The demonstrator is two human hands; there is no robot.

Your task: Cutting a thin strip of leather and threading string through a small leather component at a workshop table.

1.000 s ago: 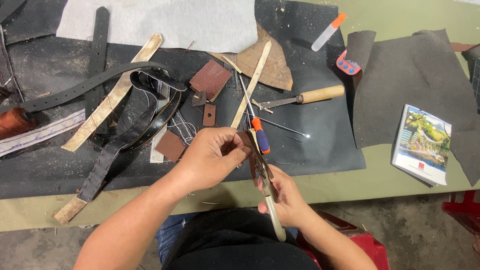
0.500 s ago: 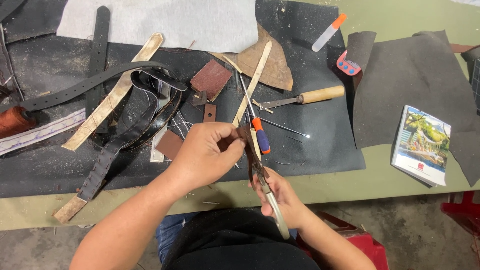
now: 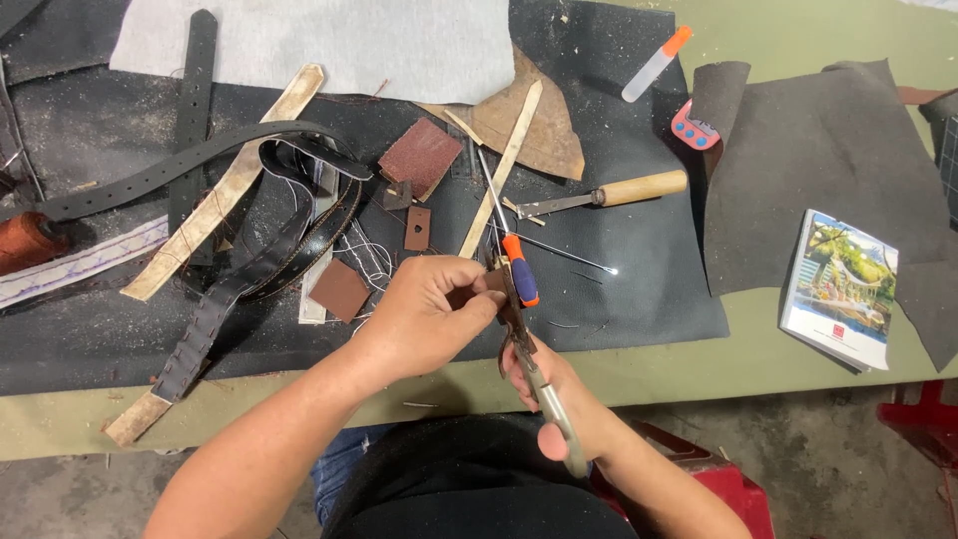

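Left hand [image 3: 434, 304] is curled shut, pinching a small brown leather piece [image 3: 496, 281] between thumb and fingers right at the front edge of the bench [image 3: 788, 364]. Right hand [image 3: 544, 389] is wrapped around the handles of a pair of scissors [image 3: 534, 374], blades pointing up into that leather piece, so both hands are gripping something. All of this hangs just over the bench edge, above the lap.

Just beyond the hands there's a screwdriver with an orange and blue handle [image 3: 521, 279] lying on the black mat [image 3: 619, 250]. A wooden-handled awl [image 3: 609, 193] sits further back, a pale leather strip [image 3: 502, 170] runs diagonally beside it. Off to the left, a tangle of black belts [image 3: 269, 240] and a small brown leather square [image 3: 340, 290]. Booklet [image 3: 838, 289] is well off to the right, on the green bench top.
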